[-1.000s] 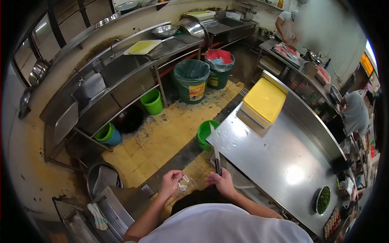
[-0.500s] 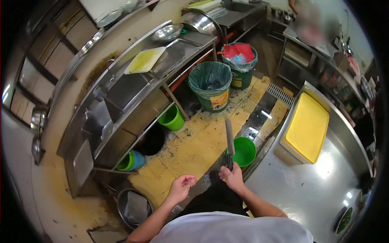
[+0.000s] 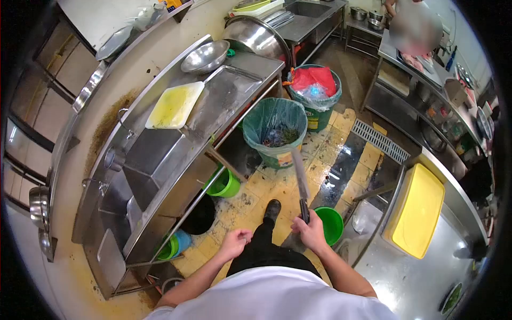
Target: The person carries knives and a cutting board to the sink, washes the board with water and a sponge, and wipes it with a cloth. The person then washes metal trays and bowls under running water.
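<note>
My right hand (image 3: pixel 310 234) is closed around the black handle of a kitchen knife (image 3: pixel 301 178). Its broad metal blade points up and away from me, over the tiled floor. Below and just right of this hand, a green basin (image 3: pixel 327 226) rests on the floor. My left hand (image 3: pixel 234 244) hangs in front of me with its fingers curled in; whether anything is inside them is hidden. Beyond the blade tip stands a bin with a green liner (image 3: pixel 256 141), with dark scraps inside.
On my left runs a steel sink counter (image 3: pixel 224 101) with a yellow-stained board (image 3: pixel 176 106) and a metal bowl (image 3: pixel 205 56). A steel table (image 3: pixel 373 261) on my right bears a yellow-lidded box (image 3: pixel 416 210). Another person (image 3: pixel 416 26) stands at the far right counter.
My view has shifted, and my boot now shows on the floor. Scraps inside the lined bin have come into sight. The knife stays in my right hand; my left hand has turned with its fingers curled.
</note>
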`<state>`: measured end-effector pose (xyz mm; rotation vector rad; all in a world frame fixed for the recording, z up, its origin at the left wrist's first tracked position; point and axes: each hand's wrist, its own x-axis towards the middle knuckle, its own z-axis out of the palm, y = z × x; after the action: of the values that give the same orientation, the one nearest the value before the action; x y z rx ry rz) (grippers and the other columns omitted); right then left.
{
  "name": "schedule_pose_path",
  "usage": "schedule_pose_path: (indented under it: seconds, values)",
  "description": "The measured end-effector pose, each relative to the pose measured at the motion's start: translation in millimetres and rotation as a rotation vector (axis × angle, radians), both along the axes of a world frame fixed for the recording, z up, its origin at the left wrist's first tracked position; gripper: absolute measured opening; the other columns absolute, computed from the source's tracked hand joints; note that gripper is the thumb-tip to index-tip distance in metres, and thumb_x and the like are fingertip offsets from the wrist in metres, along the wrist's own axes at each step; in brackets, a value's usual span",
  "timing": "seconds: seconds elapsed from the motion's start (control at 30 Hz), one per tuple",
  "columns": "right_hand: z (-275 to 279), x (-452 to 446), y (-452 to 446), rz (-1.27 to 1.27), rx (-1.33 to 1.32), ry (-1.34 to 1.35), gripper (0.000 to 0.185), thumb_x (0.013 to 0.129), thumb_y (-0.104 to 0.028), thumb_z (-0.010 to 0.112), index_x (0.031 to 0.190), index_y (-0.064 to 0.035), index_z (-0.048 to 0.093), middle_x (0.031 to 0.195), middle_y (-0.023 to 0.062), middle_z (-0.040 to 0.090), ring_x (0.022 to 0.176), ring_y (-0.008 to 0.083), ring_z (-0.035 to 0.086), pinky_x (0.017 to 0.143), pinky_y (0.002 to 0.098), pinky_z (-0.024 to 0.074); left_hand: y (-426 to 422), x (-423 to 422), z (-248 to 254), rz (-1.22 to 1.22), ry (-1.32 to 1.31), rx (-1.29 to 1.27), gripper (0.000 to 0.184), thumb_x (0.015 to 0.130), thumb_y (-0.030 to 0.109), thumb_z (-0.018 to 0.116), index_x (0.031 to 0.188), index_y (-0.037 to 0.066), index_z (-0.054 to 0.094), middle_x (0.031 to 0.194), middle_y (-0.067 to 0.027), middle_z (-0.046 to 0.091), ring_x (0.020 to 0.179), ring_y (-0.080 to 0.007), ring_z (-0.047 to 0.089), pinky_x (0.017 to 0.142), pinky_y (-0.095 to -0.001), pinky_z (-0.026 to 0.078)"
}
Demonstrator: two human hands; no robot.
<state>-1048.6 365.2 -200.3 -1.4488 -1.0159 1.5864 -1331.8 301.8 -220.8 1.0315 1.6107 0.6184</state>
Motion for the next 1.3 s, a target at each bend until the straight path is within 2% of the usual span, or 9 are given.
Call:
schedule_pose_path:
  seconds: [0.17, 0.2, 0.27, 0.43, 0.67, 0.77, 0.93, 1.07, 1.3]
  values:
    - [-25.8, -32.1, 55.5, -0.188, -0.106, 0.025, 0.018, 0.093, -0.011, 0.062, 0.099, 0.0040, 0.054, 0.083, 0.0136, 0.067, 0.070, 0.0216, 0.070, 0.061, 0.0345, 0.0582, 161.3, -61.0, -16.0, -0.029, 0.229, 0.337, 0.015, 0.086, -0.004, 0.059, 0.097, 0.001, 0.070, 0.085, -0.0056, 0.072, 0.079, -0.0117, 0.065, 0.075, -0.0285, 0.052]
    - [-21.4, -36.9, 66.4, -0.201, -0.137, 0.027, 0.018, 0.093, -0.011, 0.062, 0.099, 0.0040, 0.054, 0.083, 0.0136, 0.066, 0.071, 0.0220, 0.070, 0.061, 0.0344, 0.0582, 192.1, -66.0, -6.4, 0.094, 0.246, 0.459, 0.015, 0.086, -0.004, 0.059, 0.096, 0.001, 0.069, 0.086, -0.0074, 0.072, 0.078, -0.0135, 0.066, 0.073, -0.0287, 0.052]
    - [2.6, -51.6, 91.6, -0.242, -0.169, 0.045, 0.019, 0.093, -0.012, 0.063, 0.098, 0.0038, 0.054, 0.084, 0.0135, 0.066, 0.073, 0.0229, 0.071, 0.061, 0.0349, 0.0585, 262.1, -104.1, -21.4, 0.193, 0.454, 0.650, 0.015, 0.087, 0.015, 0.074, 0.095, 0.004, 0.067, 0.088, -0.0138, 0.069, 0.076, -0.0318, 0.066, 0.072, -0.0383, 0.053]
    - [21.2, -60.8, 166.5, -0.243, -0.196, 0.001, 0.019, 0.093, -0.013, 0.062, 0.099, 0.0037, 0.054, 0.088, 0.0145, 0.067, 0.075, 0.0232, 0.070, 0.063, 0.0352, 0.0589, 378.9, -154.1, -9.0, 0.093, 0.989, 0.690, 0.021, 0.085, 0.017, 0.074, 0.104, 0.010, 0.068, 0.093, -0.0107, 0.064, 0.084, -0.0342, 0.064, 0.075, -0.0464, 0.051]
    - [17.2, -33.0, 247.8, -0.293, -0.188, -0.023, 0.022, 0.093, -0.014, 0.063, 0.102, 0.0034, 0.054, 0.089, 0.0143, 0.066, 0.075, 0.0232, 0.070, 0.064, 0.0351, 0.0590, 435.0, -80.6, 5.4, -0.046, 0.476, 0.639, 0.008, 0.085, 0.015, 0.073, 0.091, 0.011, 0.076, 0.088, -0.0083, 0.070, 0.081, -0.0291, 0.068, 0.073, -0.0373, 0.054]
    - [8.8, -9.9, 285.7, -0.290, -0.206, -0.007, 0.022, 0.095, -0.015, 0.062, 0.103, 0.0046, 0.055, 0.093, 0.0156, 0.067, 0.078, 0.0242, 0.070, 0.065, 0.0362, 0.0597, 481.9, -31.8, -35.6, -0.085, 0.416, 0.637, 0.008, 0.086, 0.015, 0.072, 0.091, 0.011, 0.077, 0.092, -0.0091, 0.071, 0.084, -0.0302, 0.069, 0.074, -0.0398, 0.054]
    - [-2.7, 52.1, 364.3, -0.318, -0.279, 0.076, 0.021, 0.095, -0.014, 0.062, 0.102, 0.0037, 0.054, 0.093, 0.0159, 0.067, 0.078, 0.0245, 0.070, 0.064, 0.0366, 0.0596, 569.3, 17.1, -87.7, -0.303, 0.756, -0.040, 0.076, 0.080, 0.031, 0.080, 0.146, 0.011, 0.049, 0.117, -0.0207, 0.069, 0.107, -0.0425, 0.066, 0.093, -0.0454, 0.053]
    - [-19.1, 136.4, 431.3, -0.304, -0.267, 0.019, 0.023, 0.091, -0.015, 0.067, 0.099, 0.0017, 0.053, 0.086, 0.0125, 0.066, 0.073, 0.0222, 0.070, 0.061, 0.0342, 0.0580, 614.8, 55.0, -126.2, -0.277, 0.729, -0.071, 0.061, 0.082, 0.028, 0.079, 0.136, 0.009, 0.060, 0.119, -0.0174, 0.070, 0.109, -0.0365, 0.066, 0.097, -0.0430, 0.051]
    - [14.8, 278.3, 556.4, -0.205, -0.261, -0.222, 0.021, 0.092, -0.017, 0.066, 0.093, 0.0021, 0.056, 0.075, 0.0095, 0.066, 0.066, 0.0187, 0.068, 0.059, 0.0330, 0.0547, 716.2, 222.2, -89.9, -0.206, 0.270, 0.128, 0.037, 0.086, 0.021, 0.075, 0.118, 0.003, 0.069, 0.104, -0.0157, 0.075, 0.095, -0.0280, 0.073, 0.085, -0.0372, 0.056]
